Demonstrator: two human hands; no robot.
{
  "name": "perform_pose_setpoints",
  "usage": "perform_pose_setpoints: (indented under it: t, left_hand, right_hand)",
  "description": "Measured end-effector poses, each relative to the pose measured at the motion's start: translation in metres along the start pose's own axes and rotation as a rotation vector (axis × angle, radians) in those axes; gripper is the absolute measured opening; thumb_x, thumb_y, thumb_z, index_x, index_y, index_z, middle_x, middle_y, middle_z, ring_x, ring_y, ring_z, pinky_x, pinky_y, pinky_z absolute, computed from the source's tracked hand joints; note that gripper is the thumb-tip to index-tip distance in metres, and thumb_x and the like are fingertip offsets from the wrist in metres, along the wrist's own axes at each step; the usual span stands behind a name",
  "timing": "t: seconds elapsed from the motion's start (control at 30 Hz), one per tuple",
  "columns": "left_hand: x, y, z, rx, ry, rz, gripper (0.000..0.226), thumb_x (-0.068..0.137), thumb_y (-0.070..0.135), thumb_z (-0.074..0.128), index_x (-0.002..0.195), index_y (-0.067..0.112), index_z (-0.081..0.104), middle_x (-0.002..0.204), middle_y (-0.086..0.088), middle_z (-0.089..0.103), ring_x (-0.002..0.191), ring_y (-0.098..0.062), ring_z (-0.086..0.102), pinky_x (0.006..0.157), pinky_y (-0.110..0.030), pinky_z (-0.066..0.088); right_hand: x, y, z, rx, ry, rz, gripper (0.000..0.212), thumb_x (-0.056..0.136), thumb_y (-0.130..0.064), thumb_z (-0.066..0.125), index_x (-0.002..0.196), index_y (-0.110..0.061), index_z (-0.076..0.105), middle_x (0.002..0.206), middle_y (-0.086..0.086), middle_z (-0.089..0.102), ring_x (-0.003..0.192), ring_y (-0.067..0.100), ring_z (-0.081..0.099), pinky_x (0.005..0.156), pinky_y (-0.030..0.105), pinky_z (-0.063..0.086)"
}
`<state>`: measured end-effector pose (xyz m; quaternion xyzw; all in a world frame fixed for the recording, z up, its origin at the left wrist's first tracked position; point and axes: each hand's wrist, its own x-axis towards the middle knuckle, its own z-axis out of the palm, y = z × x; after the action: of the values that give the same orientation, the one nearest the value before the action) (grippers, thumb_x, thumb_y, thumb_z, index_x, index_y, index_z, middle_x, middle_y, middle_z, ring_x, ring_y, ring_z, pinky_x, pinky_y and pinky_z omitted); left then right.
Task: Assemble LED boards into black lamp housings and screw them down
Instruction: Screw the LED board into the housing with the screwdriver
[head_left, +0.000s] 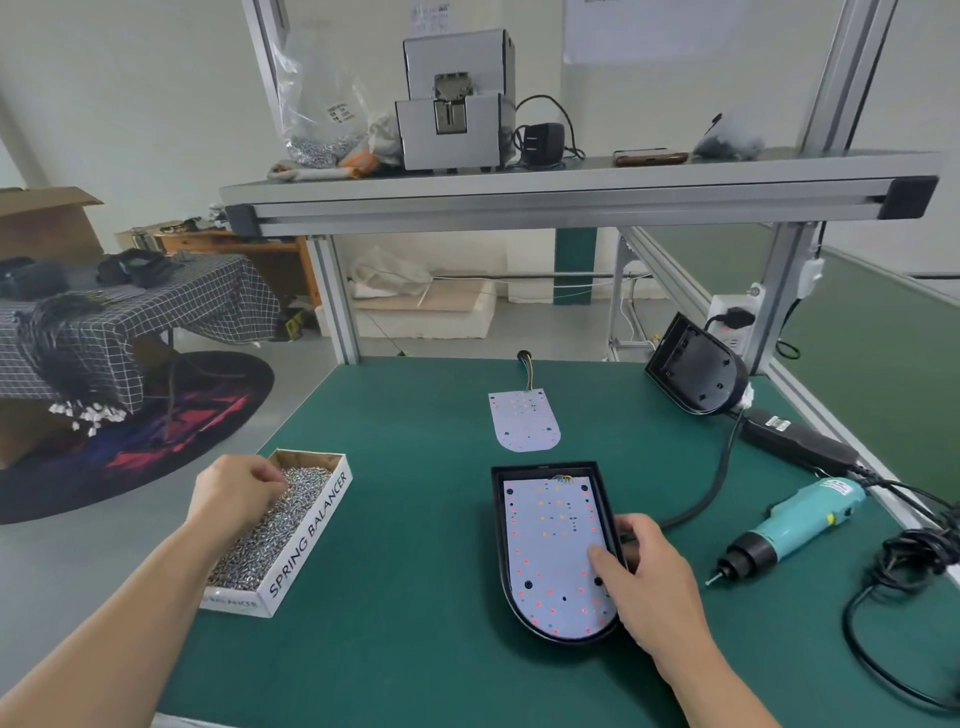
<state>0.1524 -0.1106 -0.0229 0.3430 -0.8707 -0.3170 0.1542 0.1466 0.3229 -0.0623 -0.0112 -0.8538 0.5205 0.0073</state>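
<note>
The counter (415, 519) wears a matt green mat. At eight o'clock a white cardboard box (311, 530) brims with shiny metal screws (275, 514). The housing (497, 525) at five o'clock is smooth black plastic; its LED board (550, 545) looks flat, matt white. The screwdriver (795, 519) at four o'clock has a teal plastic body. The frame (571, 210) at twelve o'clock is pale satin metal

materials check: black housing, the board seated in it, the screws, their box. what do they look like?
housing: matte black with soft sheen, likely moulded plastic; coated metal possible.
LED board: flat white-faced circuit board dotted with small LEDs; core not visible.
screws: bright, glinting silvery metal, probably plated steel.
box: white printed cardboard, raw brown inside.
</note>
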Motion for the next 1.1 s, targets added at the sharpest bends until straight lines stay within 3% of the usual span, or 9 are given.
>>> perform_pose_setpoints:
  t: [0.1, 0.23, 0.33, 0.5, 0.6, 0.67, 0.77, 0.83, 1.1]
  left_hand:
    - [-0.002, 0.006, 0.000, 0.018, -0.046, -0.007, 0.019, 0.078, 0.000, 0.081, 0.068, 0.016, 0.077, 0.072, -0.007, 0.074, 0.067, -0.028, 0.068, 0.072, -0.039, 0.060]
    - [-0.003, 0.004, 0.002, -0.012, -0.084, -0.062, 0.011, 0.078, 0.001, 0.080, 0.072, 0.009, 0.075, 0.064, -0.012, 0.072, 0.052, -0.021, 0.057, 0.057, -0.028, 0.050]
    - [-0.002, 0.006, 0.000, -0.186, -0.083, -0.146, 0.007, 0.081, -0.003, 0.077, 0.078, 0.003, 0.074, 0.061, -0.014, 0.069, 0.048, -0.019, 0.053, 0.049, -0.025, 0.044]
    - [-0.004, 0.011, -0.008, -0.555, -0.073, -0.286, 0.010, 0.087, -0.012, 0.066, 0.097, -0.010, 0.068, 0.082, -0.022, 0.068, 0.068, -0.023, 0.060, 0.065, -0.027, 0.059]
    - [-0.025, 0.044, -0.006, -1.059, -0.243, -0.343, 0.008, 0.094, -0.010, 0.057, 0.100, -0.010, 0.061, 0.086, -0.016, 0.061, 0.071, -0.013, 0.059, 0.052, -0.012, 0.054]
    - [-0.055, 0.076, 0.007, -1.318, -0.469, -0.354, 0.008, 0.097, -0.003, 0.053, 0.094, -0.002, 0.060, 0.081, -0.010, 0.059, 0.062, -0.007, 0.059, 0.053, -0.009, 0.052]
    - [-0.114, 0.125, 0.045, -1.525, -0.855, -0.452, 0.004, 0.087, 0.002, 0.058, 0.086, 0.002, 0.062, 0.075, -0.006, 0.058, 0.055, -0.007, 0.057, 0.049, -0.012, 0.050]
    - [-0.150, 0.148, 0.075, -1.607, -1.019, -0.552, 0.004, 0.079, 0.001, 0.061, 0.082, 0.000, 0.064, 0.076, -0.007, 0.058, 0.054, -0.010, 0.056, 0.047, -0.014, 0.050]
    - [-0.189, 0.190, 0.125, -1.677, -1.055, -0.655, 0.000, 0.081, -0.001, 0.061, 0.081, -0.001, 0.061, 0.076, -0.013, 0.059, 0.060, -0.018, 0.059, 0.047, -0.021, 0.052]
  right_hand:
    - [0.000, 0.000, 0.000, 0.004, -0.002, 0.007, 0.018, 0.088, -0.024, 0.070, 0.098, -0.035, 0.060, 0.075, -0.014, 0.072, 0.080, 0.009, 0.067, 0.077, 0.034, 0.053]
    - [0.000, 0.000, 0.000, 0.011, -0.004, 0.011, 0.018, 0.088, -0.022, 0.070, 0.096, -0.034, 0.059, 0.076, -0.012, 0.072, 0.080, 0.011, 0.066, 0.079, 0.037, 0.054]
    - [0.000, 0.000, 0.000, 0.014, -0.004, 0.012, 0.018, 0.088, -0.023, 0.069, 0.095, -0.035, 0.059, 0.076, -0.012, 0.072, 0.079, 0.010, 0.066, 0.078, 0.036, 0.054]
    - [0.001, 0.001, 0.000, 0.005, -0.011, 0.019, 0.017, 0.088, -0.025, 0.068, 0.098, -0.035, 0.058, 0.077, -0.008, 0.072, 0.080, 0.011, 0.066, 0.079, 0.037, 0.055]
    - [0.002, 0.001, 0.001, -0.001, -0.013, 0.011, 0.017, 0.089, -0.026, 0.068, 0.099, -0.035, 0.058, 0.078, -0.004, 0.072, 0.079, 0.013, 0.066, 0.078, 0.038, 0.055]
    - [0.002, 0.001, 0.001, 0.007, -0.012, 0.013, 0.017, 0.088, -0.026, 0.068, 0.099, -0.035, 0.058, 0.077, -0.004, 0.072, 0.077, 0.013, 0.066, 0.077, 0.038, 0.056]
    - [0.001, 0.001, 0.001, 0.020, -0.013, 0.023, 0.017, 0.087, -0.024, 0.067, 0.098, -0.036, 0.058, 0.076, -0.005, 0.071, 0.075, 0.015, 0.066, 0.076, 0.038, 0.056]
    - [0.000, 0.001, 0.001, 0.023, -0.006, 0.024, 0.017, 0.086, -0.024, 0.067, 0.095, -0.036, 0.058, 0.076, -0.004, 0.071, 0.074, 0.015, 0.065, 0.075, 0.038, 0.055]
    - [-0.001, 0.000, 0.000, -0.021, 0.001, 0.013, 0.017, 0.085, -0.025, 0.067, 0.094, -0.036, 0.056, 0.074, -0.006, 0.070, 0.071, 0.009, 0.064, 0.064, 0.029, 0.050]
